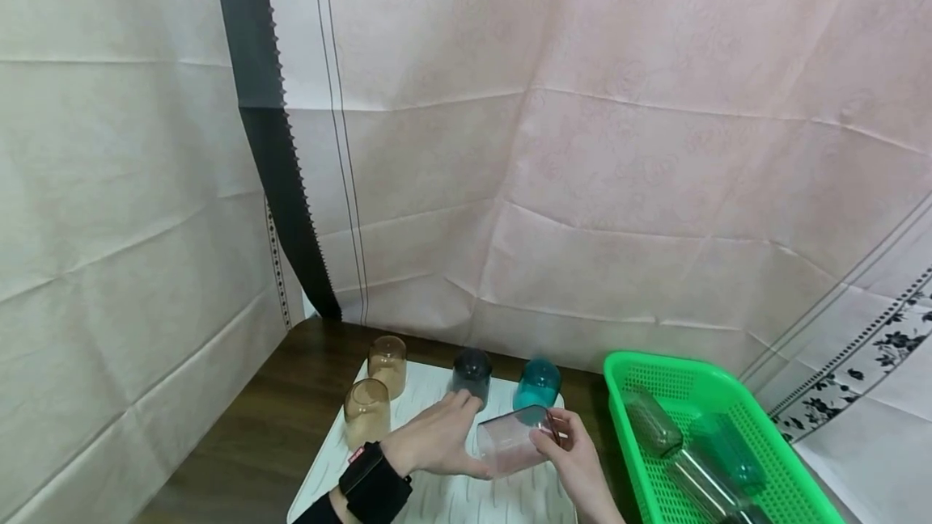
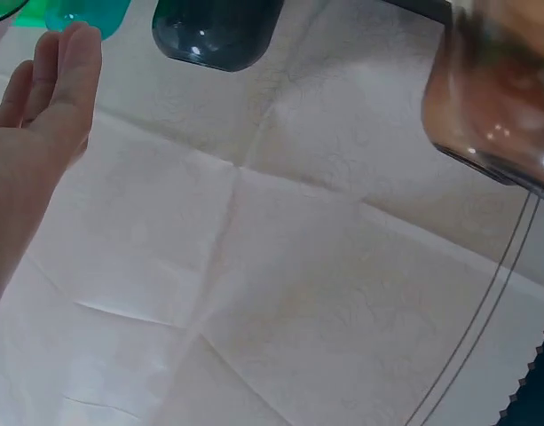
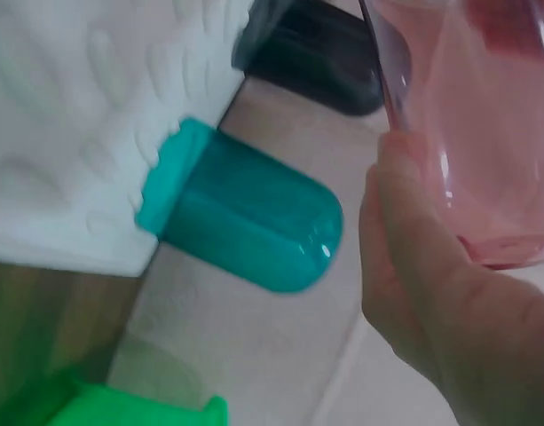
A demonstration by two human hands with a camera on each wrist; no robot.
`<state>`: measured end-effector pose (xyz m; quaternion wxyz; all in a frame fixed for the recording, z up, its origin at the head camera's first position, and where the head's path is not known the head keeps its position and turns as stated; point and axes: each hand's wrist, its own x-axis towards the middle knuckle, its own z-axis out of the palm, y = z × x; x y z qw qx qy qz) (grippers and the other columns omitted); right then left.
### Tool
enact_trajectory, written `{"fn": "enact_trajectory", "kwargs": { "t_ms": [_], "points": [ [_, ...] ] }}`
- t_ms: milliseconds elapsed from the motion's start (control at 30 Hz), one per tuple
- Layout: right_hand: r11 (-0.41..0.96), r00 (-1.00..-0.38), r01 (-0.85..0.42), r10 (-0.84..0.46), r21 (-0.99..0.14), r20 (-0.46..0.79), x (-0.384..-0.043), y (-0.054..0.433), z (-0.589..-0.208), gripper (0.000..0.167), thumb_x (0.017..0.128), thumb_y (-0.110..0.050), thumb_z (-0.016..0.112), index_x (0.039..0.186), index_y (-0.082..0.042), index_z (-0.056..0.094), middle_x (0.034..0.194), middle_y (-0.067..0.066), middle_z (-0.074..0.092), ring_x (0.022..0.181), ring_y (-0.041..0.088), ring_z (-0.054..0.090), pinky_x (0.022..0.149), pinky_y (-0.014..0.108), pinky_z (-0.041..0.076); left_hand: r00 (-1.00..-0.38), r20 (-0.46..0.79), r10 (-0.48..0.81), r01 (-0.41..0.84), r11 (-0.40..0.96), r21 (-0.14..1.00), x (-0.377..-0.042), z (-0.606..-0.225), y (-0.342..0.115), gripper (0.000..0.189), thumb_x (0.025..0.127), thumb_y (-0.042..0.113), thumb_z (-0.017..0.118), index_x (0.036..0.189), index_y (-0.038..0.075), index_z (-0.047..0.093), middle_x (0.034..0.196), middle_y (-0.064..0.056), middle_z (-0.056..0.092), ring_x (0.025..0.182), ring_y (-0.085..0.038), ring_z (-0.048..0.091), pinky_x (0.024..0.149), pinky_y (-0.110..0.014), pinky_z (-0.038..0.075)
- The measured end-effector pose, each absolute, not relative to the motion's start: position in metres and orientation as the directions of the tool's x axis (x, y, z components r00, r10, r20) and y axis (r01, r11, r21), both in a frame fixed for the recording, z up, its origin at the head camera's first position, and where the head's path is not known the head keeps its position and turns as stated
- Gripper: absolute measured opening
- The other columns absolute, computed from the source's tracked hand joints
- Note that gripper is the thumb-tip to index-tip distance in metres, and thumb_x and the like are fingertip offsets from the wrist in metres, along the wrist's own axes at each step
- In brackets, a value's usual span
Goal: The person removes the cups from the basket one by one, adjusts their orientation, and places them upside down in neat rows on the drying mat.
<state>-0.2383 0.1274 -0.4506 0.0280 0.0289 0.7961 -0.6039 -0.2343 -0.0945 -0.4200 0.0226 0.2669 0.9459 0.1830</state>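
A clear pink glass (image 1: 510, 445) is tilted on its side above the white textured tray (image 1: 466, 500). My right hand (image 1: 580, 463) grips it at one end, thumb on the near side; the right wrist view shows that glass (image 3: 484, 133) large beside the fingers. At the glass's other end is my left hand (image 1: 440, 437), fingers extended and thumb tip close to its lower edge. Just beyond the hands, a dark grey glass (image 1: 472, 372) and a teal glass (image 1: 538, 384) stand upside down on the tray. Two amber glasses (image 1: 367, 411) stand upside down along its left side.
To the right stands a green plastic basket (image 1: 619, 427) holding several glasses, among them a green one (image 1: 728, 447) and a clear one (image 1: 702, 479) lying down. Brown wooden tabletop (image 1: 240, 435) shows left of the tray. Pale cloth (image 1: 582, 184) hangs behind the table.
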Motion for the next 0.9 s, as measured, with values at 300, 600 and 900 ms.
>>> {"fn": "enact_trajectory", "kwargs": {
  "t_ms": [300,600,900],
  "points": [
    [0.089,-0.991,0.123,-0.033,-0.988,-0.126,-0.243,0.113,-0.47,0.062,0.088,-0.029,0.068,0.129,0.006,0.036,0.118,0.024,0.045,0.098,0.027,0.052,0.079,0.039,0.052,-0.837,0.081,0.542,0.544,0.806,0.232,-0.244,-0.425,-0.079,0.083,0.066,0.061,0.075,0.123,0.004,0.053,0.108,-0.003,0.051,0.094,-0.015,0.047,0.075,-0.026,0.047],
    [0.064,-0.992,0.095,-0.074,-0.993,-0.099,-0.241,0.108,-0.478,0.057,0.09,-0.022,0.065,0.129,0.007,0.035,0.118,0.023,0.045,0.095,0.021,0.055,0.079,0.038,0.052,-0.854,0.056,0.517,0.519,0.841,0.156,-0.249,-0.435,-0.071,0.079,0.065,0.056,0.08,0.121,0.005,0.055,0.103,-0.003,0.051,0.089,-0.015,0.045,0.075,-0.027,0.046],
    [0.061,-0.986,0.114,-0.115,-0.992,-0.12,-0.239,0.105,-0.477,0.059,0.091,-0.027,0.064,0.129,0.007,0.034,0.121,0.025,0.046,0.097,0.023,0.056,0.081,0.04,0.052,-0.858,0.065,0.509,0.513,0.844,0.158,-0.252,-0.442,-0.072,0.076,0.065,0.058,0.078,0.117,0.008,0.056,0.1,-0.001,0.05,0.085,-0.014,0.043,0.072,-0.027,0.043]
  ]
}}
